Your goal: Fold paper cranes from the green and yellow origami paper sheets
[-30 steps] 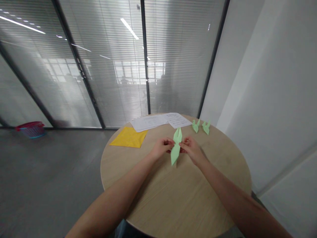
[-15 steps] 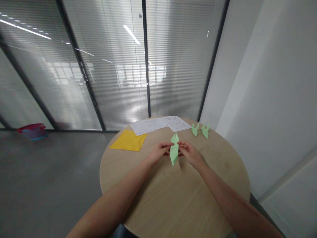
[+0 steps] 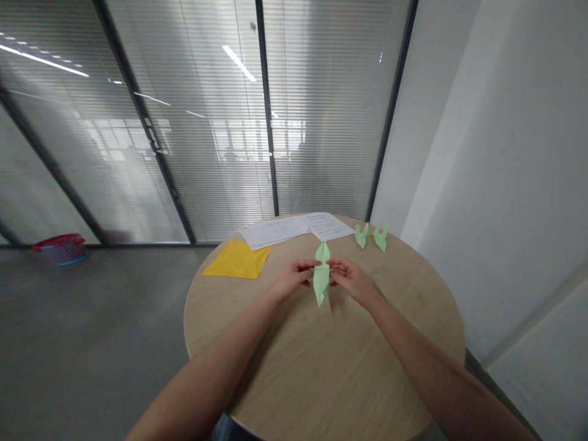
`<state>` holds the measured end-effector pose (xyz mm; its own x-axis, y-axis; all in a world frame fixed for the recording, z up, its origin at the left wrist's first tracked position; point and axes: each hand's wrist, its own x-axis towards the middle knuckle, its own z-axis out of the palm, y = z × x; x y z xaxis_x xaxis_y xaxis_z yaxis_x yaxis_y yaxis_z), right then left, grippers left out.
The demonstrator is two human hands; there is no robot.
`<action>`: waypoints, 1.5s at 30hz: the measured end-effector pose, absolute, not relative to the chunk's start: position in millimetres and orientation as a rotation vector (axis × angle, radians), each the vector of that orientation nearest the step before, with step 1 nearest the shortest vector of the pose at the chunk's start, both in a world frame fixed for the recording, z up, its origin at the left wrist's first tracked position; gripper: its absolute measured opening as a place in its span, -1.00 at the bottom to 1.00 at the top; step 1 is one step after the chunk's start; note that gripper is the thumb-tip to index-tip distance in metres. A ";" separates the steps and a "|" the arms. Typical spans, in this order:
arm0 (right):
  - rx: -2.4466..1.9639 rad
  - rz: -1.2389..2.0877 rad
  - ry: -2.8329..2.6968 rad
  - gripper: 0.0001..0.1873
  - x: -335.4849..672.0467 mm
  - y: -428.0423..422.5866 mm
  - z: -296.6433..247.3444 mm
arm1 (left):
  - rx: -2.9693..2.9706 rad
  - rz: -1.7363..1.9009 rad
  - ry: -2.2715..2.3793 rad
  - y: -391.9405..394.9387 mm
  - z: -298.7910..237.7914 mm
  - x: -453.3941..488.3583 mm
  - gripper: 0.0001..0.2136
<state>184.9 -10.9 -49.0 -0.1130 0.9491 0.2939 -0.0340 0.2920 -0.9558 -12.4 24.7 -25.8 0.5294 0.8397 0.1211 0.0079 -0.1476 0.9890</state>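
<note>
A long, narrow folded piece of light green paper (image 3: 321,278) stands upright just above the round wooden table (image 3: 321,367). My left hand (image 3: 294,275) pinches its left side and my right hand (image 3: 351,278) pinches its right side, fingers closed on the paper at mid-height. The paper's pointed ends stick out above and below my fingers.
Two finished green paper figures (image 3: 361,236) (image 3: 381,237) stand at the table's far right. A yellow sheet (image 3: 236,260) lies far left, white printed sheets (image 3: 294,228) at the far edge. Glass partitions with blinds stand behind; a red basket (image 3: 60,247) sits on the floor at left.
The green paper has turned from tilted to nearly upright between my hands and looks narrower. Both hands have kept their pinch on it and shifted slightly left.
</note>
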 end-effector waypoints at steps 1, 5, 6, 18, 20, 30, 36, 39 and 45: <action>-0.910 1.077 -1.406 -0.64 184.9 -10.8 -49.3 | 1.572 0.850 0.751 24.9 -25.7 -12.7 -0.60; -0.924 1.090 -1.416 -0.65 184.4 -10.0 -51.1 | 1.616 0.868 0.796 24.9 -26.1 -12.6 -0.65; -0.936 1.089 -1.422 -0.65 184.2 -9.8 -51.8 | 1.636 0.875 0.803 24.5 -26.1 -12.5 -0.68; -0.950 1.088 -1.406 -0.68 179.3 -12.3 -51.4 | 1.801 0.917 0.840 19.8 -24.8 -8.0 -0.72; -0.960 1.094 -1.369 -0.68 177.9 -13.8 -49.5 | 1.790 0.953 0.858 19.5 -24.9 -7.1 -0.74; -0.990 1.095 -1.311 -0.67 177.0 -14.7 -51.9 | 1.664 1.076 0.876 21.1 -27.3 -3.3 -0.77; -1.021 1.096 -1.229 -0.53 177.6 -17.1 -49.6 | 1.624 1.076 0.844 19.1 -28.2 -1.8 -0.76; -1.038 1.182 -1.216 -0.47 178.6 -17.3 -47.9 | 1.620 1.073 0.846 18.5 -26.9 -1.7 -0.76; -1.026 1.190 -1.223 -0.62 179.0 -16.2 -46.5 | 1.605 1.052 0.867 17.1 -22.3 -3.1 -0.67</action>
<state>179.0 -16.2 -46.5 -0.0345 0.9913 0.1270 -0.1003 0.1230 -0.9873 -3.1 17.1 -22.3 0.3672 0.9037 0.2204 0.0440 -0.2535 0.9663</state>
